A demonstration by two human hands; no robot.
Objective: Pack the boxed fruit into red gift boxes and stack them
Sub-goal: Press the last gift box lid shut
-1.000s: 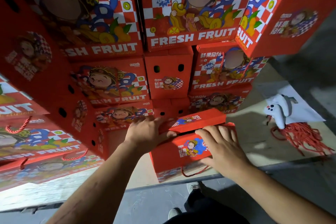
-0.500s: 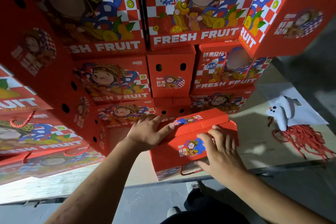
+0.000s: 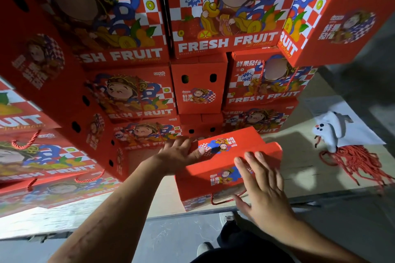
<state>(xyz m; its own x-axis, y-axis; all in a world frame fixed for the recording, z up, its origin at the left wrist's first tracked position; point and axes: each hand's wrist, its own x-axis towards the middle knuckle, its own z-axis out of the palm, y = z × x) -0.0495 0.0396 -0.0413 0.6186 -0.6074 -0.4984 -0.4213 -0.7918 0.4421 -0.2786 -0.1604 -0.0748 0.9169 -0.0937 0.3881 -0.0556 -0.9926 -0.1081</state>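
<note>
While both hands work the top flaps, the step in hand looks like closing 1 red gift box (image 3: 215,186), which sits lower centre of the frame on a pale platform (image 3: 299,168), just in front of the stacked boxes (image 3: 132,96). Left hand (image 3: 179,153) lies w/ fingers straight, thumb pressing the far flap (image 3: 228,143); it clamps nothing. Right hand (image 3: 263,186) is spread flat, fingers apart, pressing the near flap (image 3: 213,168) down; it also holds nothing. Far flap is raised a bit, so the lid isn't shut yet. Can't tell whether fruit is inside; contents hidden.

Next move, as I judge it: push both flaps flat so they lock, then lift the box by its sides & set it on the stack. That calls for even pressure, else the card creases, and a square placement since the pile towers at upper frame.

Count:
- hands: 2
- box being closed: 1, w/ 1 red rope handle (image 3: 226,198) hanging at its front
- stacked boxes: approx 12 visible, some cut by frame edges, so no exact no.
- white object w/ dark dots (image 3: 329,130): 1, right of frame, on a white sheet (image 3: 359,132)
- bundle of loose red cords (image 3: 352,162): 1, strands too many to count
- shoes (image 3: 203,249): 2 partly seen, bottom centre
</note>
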